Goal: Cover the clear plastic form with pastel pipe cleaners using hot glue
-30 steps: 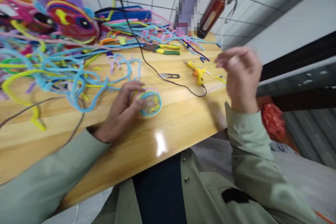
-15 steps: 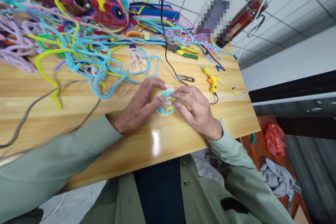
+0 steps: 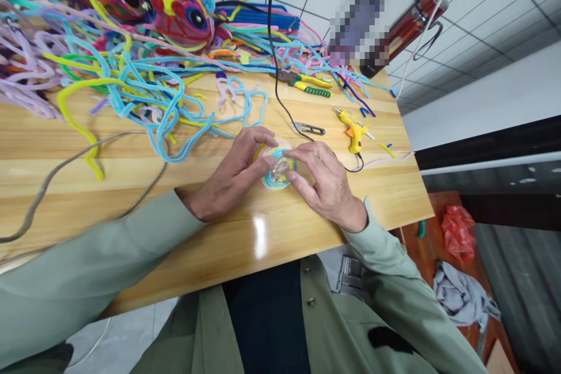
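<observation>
A small round piece wound from pastel pipe cleaners (image 3: 276, 166) lies on the wooden table (image 3: 280, 234). My left hand (image 3: 232, 178) grips its left side, fingers curled over the top rim. My right hand (image 3: 322, 184) pinches it from the right, thumb and forefinger pressed at its shiny centre. Both hands rest on the tabletop.
Loose pipe cleaners (image 3: 144, 93) sprawl over the far left. Colourful pipe-cleaner heads (image 3: 175, 9) stand behind them. A yellow glue gun (image 3: 354, 128), small snips (image 3: 309, 128), pliers (image 3: 307, 85) and a black cable (image 3: 274, 58) lie beyond my hands. A dark red cylinder (image 3: 407, 26) stands at the far right.
My right hand came down from mid-air at the right onto the round piece. The view swung left. Over the last half second the hands barely shifted.
</observation>
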`<state>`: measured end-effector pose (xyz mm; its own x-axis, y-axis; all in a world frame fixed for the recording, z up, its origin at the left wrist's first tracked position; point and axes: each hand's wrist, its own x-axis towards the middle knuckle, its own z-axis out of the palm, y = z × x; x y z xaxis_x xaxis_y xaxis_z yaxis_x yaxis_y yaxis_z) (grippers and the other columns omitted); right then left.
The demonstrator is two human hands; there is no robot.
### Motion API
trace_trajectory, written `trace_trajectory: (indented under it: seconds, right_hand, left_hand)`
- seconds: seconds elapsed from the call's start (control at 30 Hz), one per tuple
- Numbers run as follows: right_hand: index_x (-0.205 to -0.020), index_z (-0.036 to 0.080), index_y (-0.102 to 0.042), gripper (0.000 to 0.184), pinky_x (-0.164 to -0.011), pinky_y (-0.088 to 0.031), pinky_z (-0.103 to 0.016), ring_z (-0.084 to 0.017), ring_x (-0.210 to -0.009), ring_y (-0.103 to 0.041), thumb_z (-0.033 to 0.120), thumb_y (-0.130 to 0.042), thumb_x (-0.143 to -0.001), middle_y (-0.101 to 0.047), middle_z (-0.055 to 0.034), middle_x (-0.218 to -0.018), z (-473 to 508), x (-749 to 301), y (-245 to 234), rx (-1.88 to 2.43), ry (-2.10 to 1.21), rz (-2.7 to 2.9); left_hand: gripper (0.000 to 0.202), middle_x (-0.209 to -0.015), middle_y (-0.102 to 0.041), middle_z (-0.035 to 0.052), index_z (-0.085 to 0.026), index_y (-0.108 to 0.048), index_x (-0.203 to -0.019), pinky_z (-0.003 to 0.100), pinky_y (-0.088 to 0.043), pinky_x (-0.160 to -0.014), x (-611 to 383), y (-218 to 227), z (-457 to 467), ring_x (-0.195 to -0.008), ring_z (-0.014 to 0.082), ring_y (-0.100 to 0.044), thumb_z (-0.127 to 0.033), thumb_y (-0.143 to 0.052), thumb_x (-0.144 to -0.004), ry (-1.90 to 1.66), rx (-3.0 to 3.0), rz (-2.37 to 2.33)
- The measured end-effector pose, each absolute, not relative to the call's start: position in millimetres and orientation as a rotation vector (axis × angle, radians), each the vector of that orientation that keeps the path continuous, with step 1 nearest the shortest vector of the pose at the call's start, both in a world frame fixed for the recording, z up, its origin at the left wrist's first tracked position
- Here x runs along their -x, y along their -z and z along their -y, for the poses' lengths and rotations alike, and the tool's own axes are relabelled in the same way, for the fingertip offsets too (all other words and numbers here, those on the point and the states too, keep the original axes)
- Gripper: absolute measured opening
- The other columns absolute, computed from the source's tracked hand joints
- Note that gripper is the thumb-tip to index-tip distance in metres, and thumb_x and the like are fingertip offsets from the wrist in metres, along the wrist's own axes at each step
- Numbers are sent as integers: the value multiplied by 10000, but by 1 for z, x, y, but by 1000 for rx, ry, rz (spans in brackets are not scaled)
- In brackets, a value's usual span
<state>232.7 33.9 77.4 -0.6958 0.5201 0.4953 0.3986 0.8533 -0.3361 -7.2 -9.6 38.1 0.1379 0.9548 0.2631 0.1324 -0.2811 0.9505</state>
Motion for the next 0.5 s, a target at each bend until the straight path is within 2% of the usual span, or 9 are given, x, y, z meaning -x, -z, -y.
trace_trajectory:
  seconds: [0.1, 0.2, 0.37, 0.5]
  right_hand:
    - [-1526, 278, -644, 430, -981, -639, -536, -318, -1139, -732, 379, -684, -1110, -750, -124, -1247, -33, -233, -75, 668, -269, 2439]
    - [-1600, 296, -589, 539, -1007, -634, -569, -337, -1186, -714, 439, -710, -1095, -719, -141, -1312, -31, -232, -71, 673, -271, 2447]
    - [-1687, 294, -503, 719, -1040, -633, -610, -367, -1275, -687, 538, -757, -1060, -670, -175, -1401, -27, -229, -61, 645, -250, 2408]
    - [-1718, 326, -466, 797, -1028, -643, -621, -374, -1290, -682, 516, -813, -1027, -662, -171, -1411, -26, -227, -55, 663, -250, 2387]
  left_hand:
    - [230, -1433, -663, 75, -301, -639, -1286, 496, -445, -1343, 7, -37, 8, -1456, 287, -578, -467, -553, -1151, -1259, -1520, -1084]
    - [228, -1438, -667, 78, -294, -641, -1272, 503, -447, -1343, 7, -37, 7, -1470, 291, -576, -464, -593, -1128, -1259, -1499, -1107]
    - [218, -1542, -645, 79, -285, -620, -1217, 518, -480, -1325, 10, -40, 5, -1580, 308, -535, -451, -654, -1080, -1220, -1463, -1116]
    - [255, -1530, -658, 84, -267, -614, -1187, 526, -515, -1266, 12, -44, 4, -1546, 330, -558, -453, -693, -1032, -1176, -1436, -1136]
